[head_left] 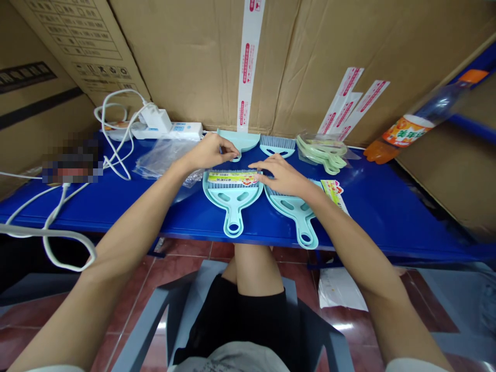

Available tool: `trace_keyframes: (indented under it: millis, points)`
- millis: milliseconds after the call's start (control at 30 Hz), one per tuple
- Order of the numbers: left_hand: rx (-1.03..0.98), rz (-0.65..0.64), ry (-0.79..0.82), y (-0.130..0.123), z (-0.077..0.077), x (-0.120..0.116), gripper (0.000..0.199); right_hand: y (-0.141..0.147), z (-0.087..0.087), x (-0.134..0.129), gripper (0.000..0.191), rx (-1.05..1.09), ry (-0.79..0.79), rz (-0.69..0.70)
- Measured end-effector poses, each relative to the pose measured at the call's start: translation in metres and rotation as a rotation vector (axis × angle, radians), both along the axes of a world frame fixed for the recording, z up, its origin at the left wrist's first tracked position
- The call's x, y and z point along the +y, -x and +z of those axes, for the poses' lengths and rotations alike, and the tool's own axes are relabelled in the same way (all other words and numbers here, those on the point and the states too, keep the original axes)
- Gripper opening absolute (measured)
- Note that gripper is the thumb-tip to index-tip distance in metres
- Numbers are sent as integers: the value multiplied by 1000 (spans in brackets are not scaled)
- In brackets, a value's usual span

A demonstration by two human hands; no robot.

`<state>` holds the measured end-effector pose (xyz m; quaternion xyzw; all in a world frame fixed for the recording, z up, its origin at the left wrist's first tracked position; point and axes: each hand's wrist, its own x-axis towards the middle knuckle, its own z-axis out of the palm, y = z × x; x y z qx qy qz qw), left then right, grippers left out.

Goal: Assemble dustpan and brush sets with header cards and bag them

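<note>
My left hand (213, 151) is closed in a pinch over the handle end of a mint-green dustpan (242, 138) at the back; whether it grips the handle cannot be made out. My right hand (279, 174) has its fingers bent and apart, thumb at the right end of a yellow label card (232, 178). That card lies on the grey bristles of a brush nested in a mint dustpan (233, 212). Under my right wrist is a second dustpan-and-brush set (304, 222), partly covered. Behind this hand lies a loose brush (277, 146).
Green pieces in clear wrapping (323, 152) lie at the back right, and another label card (334, 194) is nearer. Clear plastic bags (166, 160), a power strip (174, 130) and white cables are on the left. An orange drink bottle (406, 126) leans by the cardboard (310, 57).
</note>
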<state>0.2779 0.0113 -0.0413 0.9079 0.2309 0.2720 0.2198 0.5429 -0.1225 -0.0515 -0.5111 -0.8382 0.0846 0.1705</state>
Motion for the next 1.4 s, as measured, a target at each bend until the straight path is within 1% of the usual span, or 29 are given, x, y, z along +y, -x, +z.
trace_keyframes:
  millis: [133,267,500,633,767,900,1067,1267,1400]
  points:
    - [17,15,-25,-1,-3,2,21,0,-1,2,49,1,-16,44]
    - [27,36,-38,-1,-4,1,23,-1,-3,3,44,-14,-19,44]
    - [48,39,-55,-2,-4,0,26,-2,-4,3,41,-22,-2,56]
    - [53,41,-63,-2,-4,1,26,-3,-3,2,46,-7,2,67]
    - [42,44,-70,-2,-4,1,25,-4,1,0,55,-2,28,35]
    - [39,47,-76,-2,-3,0,25,-7,6,-2,59,-6,47,10]
    - [68,51,-71,-2,-2,-1,25,-9,7,-2,57,9,46,19]
    - [67,52,-78,-2,-5,2,26,-9,8,-2,48,64,58,15]
    - [55,49,-77,-2,-5,2,27,-11,7,-2,53,66,75,34]
